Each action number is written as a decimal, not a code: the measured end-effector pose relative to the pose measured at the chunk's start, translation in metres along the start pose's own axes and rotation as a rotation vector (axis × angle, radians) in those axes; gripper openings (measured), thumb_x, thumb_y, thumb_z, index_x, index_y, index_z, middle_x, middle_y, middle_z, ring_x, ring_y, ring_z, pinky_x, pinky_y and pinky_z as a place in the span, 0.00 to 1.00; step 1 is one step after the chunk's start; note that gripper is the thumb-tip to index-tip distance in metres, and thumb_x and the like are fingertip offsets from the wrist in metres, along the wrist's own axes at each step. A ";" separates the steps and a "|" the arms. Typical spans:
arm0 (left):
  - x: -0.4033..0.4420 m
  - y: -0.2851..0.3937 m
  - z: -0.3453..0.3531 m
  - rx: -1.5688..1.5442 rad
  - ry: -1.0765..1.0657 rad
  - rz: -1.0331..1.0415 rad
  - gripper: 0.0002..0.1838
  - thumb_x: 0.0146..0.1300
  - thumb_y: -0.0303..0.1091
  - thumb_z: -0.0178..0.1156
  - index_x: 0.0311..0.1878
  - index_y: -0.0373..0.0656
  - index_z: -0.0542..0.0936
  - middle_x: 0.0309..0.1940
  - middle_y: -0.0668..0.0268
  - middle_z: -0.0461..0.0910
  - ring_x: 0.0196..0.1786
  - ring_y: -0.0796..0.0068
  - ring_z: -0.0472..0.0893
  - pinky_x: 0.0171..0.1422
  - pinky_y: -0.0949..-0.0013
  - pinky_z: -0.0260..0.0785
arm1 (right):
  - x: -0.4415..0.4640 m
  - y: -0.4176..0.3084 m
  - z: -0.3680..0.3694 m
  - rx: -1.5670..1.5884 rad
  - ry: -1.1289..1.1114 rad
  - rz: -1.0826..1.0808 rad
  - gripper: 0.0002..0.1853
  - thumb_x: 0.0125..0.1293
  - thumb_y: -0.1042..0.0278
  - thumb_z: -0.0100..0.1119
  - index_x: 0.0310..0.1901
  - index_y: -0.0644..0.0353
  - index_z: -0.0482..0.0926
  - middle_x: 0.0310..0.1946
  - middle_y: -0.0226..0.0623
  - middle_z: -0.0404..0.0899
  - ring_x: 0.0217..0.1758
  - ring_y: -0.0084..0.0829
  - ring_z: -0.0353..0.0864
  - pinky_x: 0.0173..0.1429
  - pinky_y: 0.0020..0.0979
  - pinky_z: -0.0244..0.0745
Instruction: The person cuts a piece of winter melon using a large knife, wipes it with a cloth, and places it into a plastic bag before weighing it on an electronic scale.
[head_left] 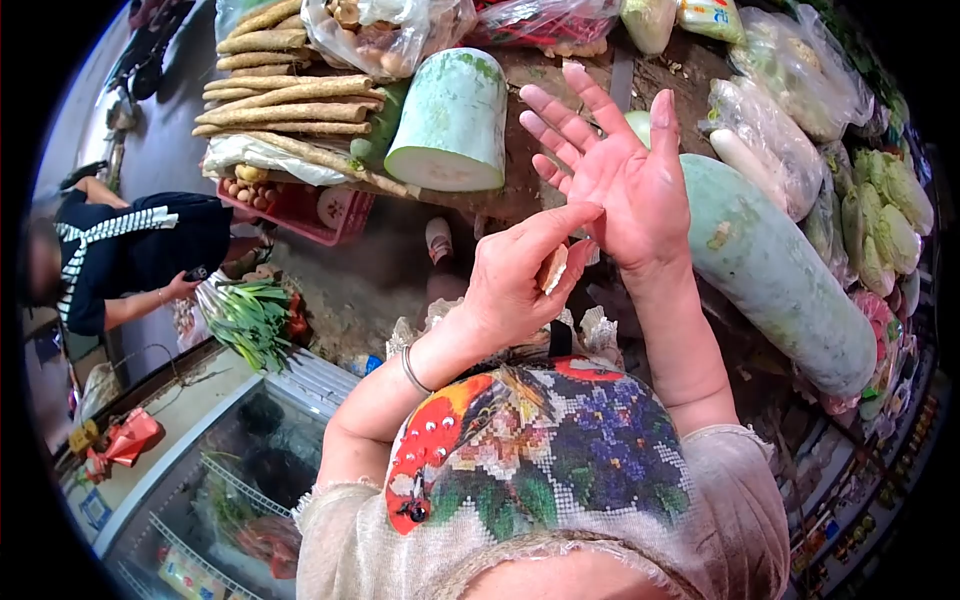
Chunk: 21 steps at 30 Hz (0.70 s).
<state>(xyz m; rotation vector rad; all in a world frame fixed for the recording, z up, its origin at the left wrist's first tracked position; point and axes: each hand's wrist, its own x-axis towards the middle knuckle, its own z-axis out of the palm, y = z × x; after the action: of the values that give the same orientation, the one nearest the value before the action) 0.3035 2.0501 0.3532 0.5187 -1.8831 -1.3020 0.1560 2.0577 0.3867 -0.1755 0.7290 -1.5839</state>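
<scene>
My right hand (620, 185) is held palm up with its fingers spread, above the vegetable table. My left hand (525, 265), with a bracelet (412, 370) at the wrist, is bent in beside it. A left fingertip touches the right palm. Between the curled left fingers and thumb shows a small tan piece (552, 268) with a pale edge; its kind cannot be made out. Just beyond the hands a cut winter melon (447, 125) stands on end. A long whole winter melon (775, 265) lies to the right of my right forearm.
Long brown roots (285, 110) are stacked at the upper left. Bagged vegetables (765, 140) line the right side. A red crate (350, 220) stands under the table edge. Another person (150, 255) is at the left, near green leeks (250, 320). A glass-topped case (230, 480) stands lower left.
</scene>
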 end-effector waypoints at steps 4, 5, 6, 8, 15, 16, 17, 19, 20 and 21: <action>0.003 0.005 -0.003 0.025 -0.011 0.007 0.17 0.55 0.18 0.64 0.49 0.38 0.80 0.31 0.64 0.81 0.25 0.77 0.76 0.31 0.76 0.69 | 0.001 0.002 -0.001 0.003 0.003 0.008 0.41 0.70 0.25 0.31 0.69 0.52 0.64 0.67 0.46 0.69 0.66 0.36 0.67 0.64 0.34 0.62; 0.004 0.006 -0.004 0.033 -0.024 0.003 0.15 0.54 0.18 0.64 0.47 0.38 0.80 0.30 0.64 0.81 0.25 0.77 0.76 0.31 0.76 0.69 | 0.002 0.003 -0.002 0.001 -0.003 0.010 0.41 0.70 0.26 0.32 0.69 0.52 0.64 0.67 0.47 0.69 0.66 0.36 0.67 0.64 0.33 0.62; 0.003 0.004 -0.004 0.033 -0.024 0.002 0.15 0.54 0.18 0.64 0.47 0.38 0.80 0.30 0.64 0.81 0.25 0.77 0.76 0.31 0.76 0.69 | 0.002 0.003 -0.002 -0.001 -0.010 0.011 0.41 0.70 0.26 0.32 0.69 0.52 0.64 0.67 0.47 0.68 0.66 0.36 0.67 0.64 0.33 0.62; -0.001 -0.003 -0.006 0.029 -0.059 0.071 0.12 0.54 0.18 0.66 0.42 0.38 0.80 0.28 0.65 0.79 0.25 0.76 0.76 0.31 0.76 0.68 | 0.003 0.004 -0.003 0.003 -0.005 0.009 0.40 0.70 0.26 0.32 0.69 0.52 0.64 0.67 0.47 0.69 0.66 0.36 0.67 0.63 0.33 0.62; -0.002 0.000 -0.009 0.036 -0.006 -0.092 0.15 0.53 0.17 0.66 0.45 0.37 0.80 0.28 0.65 0.78 0.24 0.81 0.73 0.30 0.77 0.66 | 0.005 0.007 -0.002 0.000 0.009 0.011 0.41 0.70 0.26 0.34 0.70 0.54 0.62 0.67 0.48 0.68 0.66 0.35 0.68 0.63 0.32 0.62; -0.002 0.004 -0.011 0.009 -0.051 -0.186 0.17 0.53 0.17 0.66 0.47 0.38 0.80 0.27 0.65 0.78 0.23 0.80 0.72 0.29 0.77 0.65 | 0.005 0.008 -0.001 0.000 0.009 0.012 0.41 0.70 0.26 0.34 0.70 0.54 0.62 0.67 0.48 0.68 0.66 0.35 0.68 0.63 0.32 0.62; -0.001 0.002 -0.009 0.008 -0.051 -0.187 0.17 0.53 0.17 0.66 0.47 0.38 0.80 0.27 0.65 0.78 0.23 0.80 0.72 0.29 0.77 0.65 | 0.005 0.008 -0.001 -0.016 0.005 0.010 0.41 0.70 0.27 0.34 0.71 0.54 0.62 0.67 0.48 0.68 0.66 0.35 0.68 0.63 0.32 0.62; 0.003 0.000 -0.005 0.003 -0.007 -0.026 0.17 0.53 0.17 0.66 0.47 0.38 0.80 0.25 0.66 0.77 0.22 0.80 0.72 0.28 0.77 0.65 | 0.006 0.009 -0.001 -0.032 0.001 0.007 0.42 0.70 0.27 0.34 0.71 0.55 0.61 0.67 0.48 0.68 0.66 0.35 0.68 0.63 0.32 0.61; 0.003 -0.002 -0.005 0.003 -0.007 -0.027 0.17 0.53 0.17 0.66 0.47 0.38 0.80 0.25 0.66 0.77 0.22 0.80 0.72 0.28 0.77 0.65 | 0.006 0.010 -0.001 -0.037 0.002 0.007 0.42 0.70 0.27 0.33 0.71 0.55 0.61 0.67 0.48 0.68 0.66 0.35 0.68 0.63 0.32 0.61; 0.003 -0.004 -0.006 0.021 -0.023 0.015 0.17 0.52 0.18 0.66 0.47 0.38 0.80 0.25 0.66 0.77 0.22 0.79 0.72 0.28 0.77 0.65 | 0.006 0.010 -0.001 -0.041 0.003 0.007 0.42 0.70 0.27 0.33 0.71 0.55 0.61 0.67 0.48 0.68 0.66 0.35 0.68 0.63 0.32 0.61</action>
<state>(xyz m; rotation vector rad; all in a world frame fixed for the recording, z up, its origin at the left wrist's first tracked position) 0.3062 2.0427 0.3515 0.5009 -1.9183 -1.2847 0.1626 2.0524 0.3784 -0.2006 0.7644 -1.5635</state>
